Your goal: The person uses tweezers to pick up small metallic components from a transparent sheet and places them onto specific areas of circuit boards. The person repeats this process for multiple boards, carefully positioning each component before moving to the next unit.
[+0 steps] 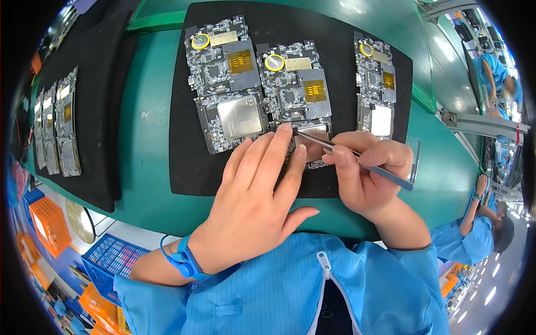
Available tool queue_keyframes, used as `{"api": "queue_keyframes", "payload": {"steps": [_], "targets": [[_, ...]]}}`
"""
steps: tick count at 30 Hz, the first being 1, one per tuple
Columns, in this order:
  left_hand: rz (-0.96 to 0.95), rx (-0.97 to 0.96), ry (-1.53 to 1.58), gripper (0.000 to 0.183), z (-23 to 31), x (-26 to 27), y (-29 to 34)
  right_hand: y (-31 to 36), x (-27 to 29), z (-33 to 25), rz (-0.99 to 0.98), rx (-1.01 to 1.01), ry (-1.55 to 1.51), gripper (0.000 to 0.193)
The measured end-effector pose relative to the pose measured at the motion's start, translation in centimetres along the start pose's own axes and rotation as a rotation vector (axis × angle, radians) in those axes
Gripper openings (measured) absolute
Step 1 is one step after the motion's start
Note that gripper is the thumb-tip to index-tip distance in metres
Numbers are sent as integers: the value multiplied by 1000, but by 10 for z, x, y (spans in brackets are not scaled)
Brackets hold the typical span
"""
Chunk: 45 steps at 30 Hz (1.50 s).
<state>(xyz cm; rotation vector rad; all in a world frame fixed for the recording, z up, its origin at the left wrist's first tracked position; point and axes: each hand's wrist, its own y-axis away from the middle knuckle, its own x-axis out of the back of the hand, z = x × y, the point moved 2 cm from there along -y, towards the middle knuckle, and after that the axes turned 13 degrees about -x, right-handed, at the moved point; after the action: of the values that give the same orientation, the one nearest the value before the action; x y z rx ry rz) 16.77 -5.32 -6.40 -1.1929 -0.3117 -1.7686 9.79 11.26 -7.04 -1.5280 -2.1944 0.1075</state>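
Observation:
My left hand [248,192] lies with its fingers stretched out over the lower part of the middle circuit board [289,96], fingertips touching it. In my right hand [371,176] is a pair of metal tweezers [317,141], gripped like a pen. The tweezers' tips reach the middle board close to my left index fingertip; what lies at the tips is too small to make out. Another circuit board [213,72], with a coin cell and a silver shield plate, sits against it on the left. A third board [373,84] lies apart on the right.
A black mat [343,72] lies under the boards on a green tabletop [148,111]. To the left, another dark mat [97,123] bears several boards [68,128]. A metal rail [486,123] runs at the right. Blue [109,259] and orange [50,223] baskets stand lower left. People in blue work at the right.

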Motion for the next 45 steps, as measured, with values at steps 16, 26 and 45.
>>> {"api": "queue_keyframes", "payload": {"steps": [16,26,45], "targets": [[36,-39,-136,58,0,-9,6,0,-8,0,-16,188,261,25],[-98,-178,-112,56,31,-5,-34,34,105,2,464,-453,-336,19],[-132,-560,-31,59,83,-128,-151,119,203,50,739,-682,-139,25]]}}
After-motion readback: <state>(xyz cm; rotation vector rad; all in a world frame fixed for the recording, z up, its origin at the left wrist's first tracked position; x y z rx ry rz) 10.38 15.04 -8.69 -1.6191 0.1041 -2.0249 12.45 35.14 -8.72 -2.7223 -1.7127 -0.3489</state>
